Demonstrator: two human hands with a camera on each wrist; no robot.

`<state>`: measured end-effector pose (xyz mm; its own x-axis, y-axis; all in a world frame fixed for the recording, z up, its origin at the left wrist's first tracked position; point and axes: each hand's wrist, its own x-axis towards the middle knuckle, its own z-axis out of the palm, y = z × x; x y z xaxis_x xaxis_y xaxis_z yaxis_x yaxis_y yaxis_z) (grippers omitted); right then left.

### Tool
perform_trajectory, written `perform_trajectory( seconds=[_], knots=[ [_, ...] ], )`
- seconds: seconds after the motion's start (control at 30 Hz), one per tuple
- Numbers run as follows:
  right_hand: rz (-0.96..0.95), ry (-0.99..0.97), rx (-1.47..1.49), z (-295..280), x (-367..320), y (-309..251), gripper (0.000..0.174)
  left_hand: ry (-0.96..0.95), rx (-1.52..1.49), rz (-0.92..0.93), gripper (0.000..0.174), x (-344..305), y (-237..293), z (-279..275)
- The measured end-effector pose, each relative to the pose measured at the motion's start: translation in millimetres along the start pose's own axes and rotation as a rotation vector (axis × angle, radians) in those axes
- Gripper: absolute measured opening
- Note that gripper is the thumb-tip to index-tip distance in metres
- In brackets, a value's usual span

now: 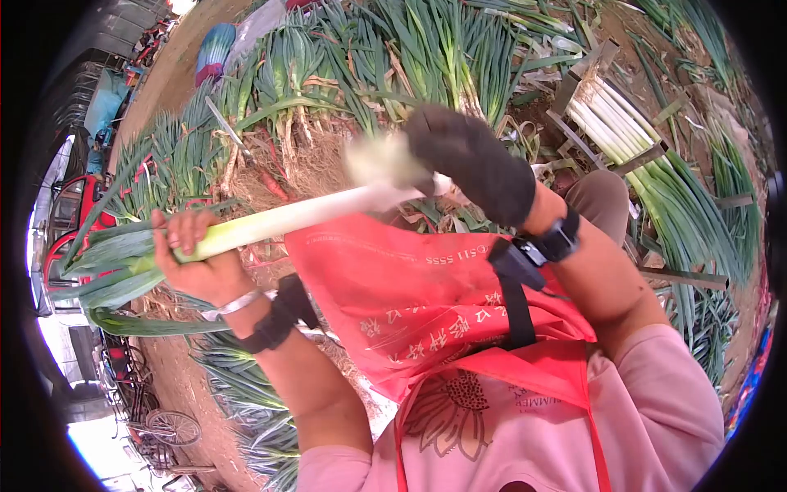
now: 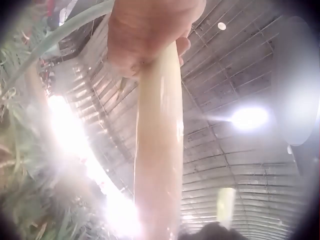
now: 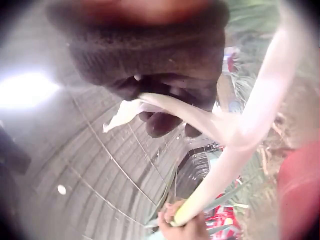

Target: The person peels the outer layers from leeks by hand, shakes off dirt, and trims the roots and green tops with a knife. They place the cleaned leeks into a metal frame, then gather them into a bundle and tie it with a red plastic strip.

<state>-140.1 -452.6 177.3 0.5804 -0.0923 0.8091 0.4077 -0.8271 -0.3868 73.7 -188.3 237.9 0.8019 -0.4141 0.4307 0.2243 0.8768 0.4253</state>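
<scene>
A long leek (image 1: 287,217) lies slanted across the front of the body, its green leaves at the left. My bare left hand (image 1: 197,254) grips it where white turns to green; in the left wrist view the hand (image 2: 155,30) is curled round the shaft (image 2: 159,135). Near the white end is my right hand (image 1: 471,160), in a dark glove. In the right wrist view its gloved fingers (image 3: 162,124) pinch a pale strip of outer layer (image 3: 187,112), which hangs off the white shaft (image 3: 225,170). A pale blurred piece (image 1: 381,160) shows beside the glove in the head view.
Bunches of leeks (image 1: 303,61) stand along the far side, roots toward the body. A knife-like blade (image 1: 225,127) with a red handle rests among them. At the right, trimmed leeks (image 1: 615,123) lie in a metal frame (image 1: 643,160). A red apron (image 1: 393,279) covers the lap.
</scene>
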Motion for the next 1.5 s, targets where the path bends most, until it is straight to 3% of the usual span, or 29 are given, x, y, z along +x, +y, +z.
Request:
perform_trajectory(
  seconds=[0.07,0.13,0.17,0.2,0.23,0.3,0.33,0.4,0.47,0.5,0.53,0.6,0.67,0.77,0.87,0.93,1.03,1.07,1.1,1.13,1.17,1.2,1.23,1.3,1.37,1.4,1.5],
  knots=[
    [0.458,-0.36,0.435,-14.0,-24.1,-19.4,0.007,0.048,-0.042,0.026,0.019,8.3,17.7,3.4],
    [0.153,-0.391,0.039,-16.4,-88.1,3.8,0.007,0.171,0.093,0.037,0.021,19.0,42.4,-2.3],
    [0.301,-0.409,0.103,-20.6,-116.8,6.2,0.006,0.197,0.117,0.015,0.009,24.3,49.6,-2.6],
    [0.442,-0.425,0.162,-23.6,-124.5,5.7,0.005,0.202,0.119,0.023,0.009,27.4,50.2,-5.1],
    [0.436,-0.424,0.164,-21.8,-128.6,10.6,0.005,0.268,0.1,-0.047,0.003,32.3,49.1,-7.3],
    [0.529,-0.487,0.068,-19.0,-139.8,5.5,0.002,0.394,0.173,-0.134,0.022,39.9,48.0,-7.9],
    [0.532,-0.487,0.067,-25.1,-150.3,10.4,0.002,0.395,0.172,-0.138,0.022,44.2,54.4,-10.9],
    [0.836,-0.887,-0.176,-43.5,-178.1,23.1,0.01,0.436,0.269,-0.114,0.022,63.9,86.8,-26.9],
    [0.693,-1.25,-0.669,-58.4,-162.4,6.7,0.028,0.412,0.233,-0.081,0.023,83.5,138.2,-43.0],
    [0.842,-1.082,-0.283,-52.9,-201.4,30.5,0.044,0.408,0.243,-0.075,0.021,88.7,148.3,-42.9],
    [0.851,-1.086,-0.261,-41.5,-195.2,16.2,0.044,0.411,0.264,-0.074,0.019,87.5,154.2,-35.4],
    [0.445,-0.542,-0.218,-13.2,-149.7,17.4,0.061,0.422,0.317,-0.027,0.021,88.7,145.4,-29.3],
    [0.694,-0.384,0.117,-1.7,-82.9,-9.5,0.065,0.38,0.389,-0.033,0.02,83.3,132.0,-29.1],
    [0.643,-0.426,0.142,24.5,-48.9,-19.2,0.061,0.4,0.348,-0.029,0.022,87.2,121.6,-31.7],
    [0.667,-0.492,0.042,43.3,-48.7,-17.0,0.046,0.419,0.318,-0.052,0.024,87.4,119.4,-33.2],
    [0.607,-0.851,-0.133,40.8,-36.9,-26.4,0.03,0.445,0.32,-0.044,0.025,84.2,125.6,-42.9],
    [0.086,-0.597,0.013,28.7,-76.4,-26.4,0.021,0.481,0.317,-0.105,0.018,87.0,153.1,-71.4],
    [-0.116,-0.87,-0.114,13.6,-84.1,-26.9,0.017,0.485,0.295,-0.154,0.017,83.1,161.3,-73.6],
    [-0.165,-0.802,-0.041,-6.1,-94.6,-30.6,0.014,0.545,0.394,-0.061,0.016,76.9,169.8,-69.3],
    [-0.098,-0.771,-0.011,-20.4,-112.1,-26.6,0.013,0.601,0.48,0.014,0.017,72.6,176.3,-69.3],
    [0.202,-0.921,0.02,-37.1,-127.2,-9.4,0.018,0.582,0.421,-0.017,0.023,72.4,193.6,-77.4],
    [0.217,-0.932,0.013,-40.4,-139.8,4.5,0.018,0.589,0.41,-0.032,0.023,70.9,198.2,-82.3],
    [0.34,-0.829,0.032,-43.4,-153.1,21.1,0.029,0.586,0.42,-0.021,0.025,70.2,194.4,-81.6],
    [0.392,-0.739,-0.134,-39.6,-166.6,61.4,0.051,0.62,0.404,-0.015,0.025,70.4,187.2,-77.0],
    [0.472,-0.741,-0.243,-30.9,-128.1,56.4,0.063,0.692,0.472,0.044,0.022,71.1,164.1,-72.9],
    [0.596,-0.712,-0.182,-11.5,-75.9,27.2,0.068,0.752,0.546,0.123,0.022,74.1,156.4,-70.3],
    [0.71,-0.524,0.109,35.0,-32.6,-8.3,0.07,0.796,0.527,0.108,0.022,78.5,145.8,-70.7]
  ],
)
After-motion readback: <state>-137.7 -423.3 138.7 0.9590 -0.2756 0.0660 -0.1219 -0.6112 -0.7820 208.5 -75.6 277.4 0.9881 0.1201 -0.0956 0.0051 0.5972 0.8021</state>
